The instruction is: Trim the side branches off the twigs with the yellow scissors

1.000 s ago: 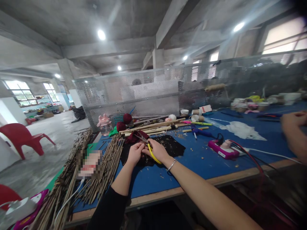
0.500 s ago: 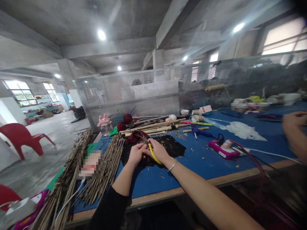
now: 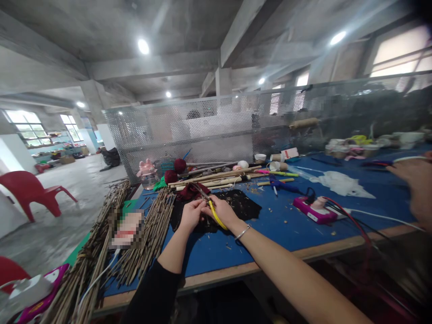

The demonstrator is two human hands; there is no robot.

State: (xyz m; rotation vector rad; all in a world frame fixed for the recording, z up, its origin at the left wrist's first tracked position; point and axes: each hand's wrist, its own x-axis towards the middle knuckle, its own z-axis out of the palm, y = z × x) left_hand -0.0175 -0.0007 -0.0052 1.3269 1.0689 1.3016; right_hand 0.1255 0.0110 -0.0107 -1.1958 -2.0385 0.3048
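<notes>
My right hand (image 3: 221, 211) is closed on yellow-handled scissors (image 3: 218, 217), whose blades point up and left over a dark red cloth (image 3: 192, 192). Right beside it, my left hand (image 3: 193, 215) has its fingers pinched together; whatever they hold is too small to make out. Both hands are over a black cloth (image 3: 245, 204) strewn with small light scraps. Left of the hands lies a bundle of thin brown sticks (image 3: 148, 243). Behind them are pale sticks (image 3: 216, 180) and dark red yarn balls (image 3: 170, 177).
On the blue table (image 3: 216, 256) stand a purple power strip (image 3: 312, 211) with cables, a blue glue gun (image 3: 285, 186) and a white plastic bag (image 3: 344, 183). Another person's hand (image 3: 413, 175) is at the right edge. A perforated metal screen (image 3: 229, 130) runs behind.
The other person's hand at the right edge has shifted and now shows a pale object by its fingers. My own hands and the scissors have barely moved.
</notes>
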